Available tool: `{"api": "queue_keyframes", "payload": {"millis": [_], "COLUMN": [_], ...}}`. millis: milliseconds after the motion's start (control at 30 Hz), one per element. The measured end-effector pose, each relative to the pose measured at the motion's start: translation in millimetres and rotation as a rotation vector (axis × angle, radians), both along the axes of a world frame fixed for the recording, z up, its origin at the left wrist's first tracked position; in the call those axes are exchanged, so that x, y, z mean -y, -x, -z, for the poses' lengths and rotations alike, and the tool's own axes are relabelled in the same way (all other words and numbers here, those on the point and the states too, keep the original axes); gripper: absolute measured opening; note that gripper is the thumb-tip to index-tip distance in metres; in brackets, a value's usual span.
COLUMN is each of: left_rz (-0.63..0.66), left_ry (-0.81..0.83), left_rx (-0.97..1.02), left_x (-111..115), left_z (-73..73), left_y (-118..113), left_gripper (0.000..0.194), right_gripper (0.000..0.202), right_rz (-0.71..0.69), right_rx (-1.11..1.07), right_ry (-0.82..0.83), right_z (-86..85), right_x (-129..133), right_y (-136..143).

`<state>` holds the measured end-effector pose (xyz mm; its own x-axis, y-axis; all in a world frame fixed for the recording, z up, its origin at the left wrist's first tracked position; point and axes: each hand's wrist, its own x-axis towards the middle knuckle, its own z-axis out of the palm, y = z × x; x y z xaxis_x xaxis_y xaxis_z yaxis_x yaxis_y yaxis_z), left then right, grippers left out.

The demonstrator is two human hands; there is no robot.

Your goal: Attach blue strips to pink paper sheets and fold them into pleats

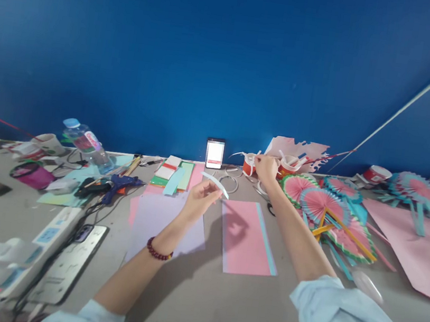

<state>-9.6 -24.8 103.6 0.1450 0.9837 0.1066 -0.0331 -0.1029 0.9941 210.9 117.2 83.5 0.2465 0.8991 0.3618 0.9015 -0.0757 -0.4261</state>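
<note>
The left hand point(202, 197) has its thumb and fingertips pinched together on a pale curved strip point(217, 184), held above the surface point(234, 307) and free of any sheet. The right hand point(265, 168) reaches to the back, its fingers at the rim of a red-and-white cup point(249, 170); whether they are closed on anything there cannot be told. Directly before the person, a pink sheet point(239, 239) lies flat and without pleats, a light blue band point(267, 240) along its right edge, so the folding of this piece looks undone while its edging appears to be in place. A lilac sheet point(167, 229) lies flat to the left, also unpleated. On the right, several pleated paper fans point(324, 205) look largely formed, spread open and overlapping. The glue gun point(117, 186) lies on the left, out of both hands.
</note>
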Motion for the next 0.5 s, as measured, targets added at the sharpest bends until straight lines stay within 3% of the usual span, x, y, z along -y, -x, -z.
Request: {"api": "queue_keyframes", "payload": {"millis": [267, 500], "left_rz": [0.011, 0.010], "left_ry": [0.005, 0.007], "left_rx": [0.009, 0.021], "left_x": [-1.7, -3.5], "left_z": [-0.6, 1.1], "left_y": [2.2, 3.4], "left_gripper": [0.016, 0.018], "right_gripper": [0.031, 0.029], "right_rz": [0.017, -0.045], "right_rx": [-0.014, -0.138], "right_ry": [-0.015, -0.045], "right_z": [-11.8, -10.0], "right_x": [9.1, 13.0], "right_y": [0.9, 1.9]}}
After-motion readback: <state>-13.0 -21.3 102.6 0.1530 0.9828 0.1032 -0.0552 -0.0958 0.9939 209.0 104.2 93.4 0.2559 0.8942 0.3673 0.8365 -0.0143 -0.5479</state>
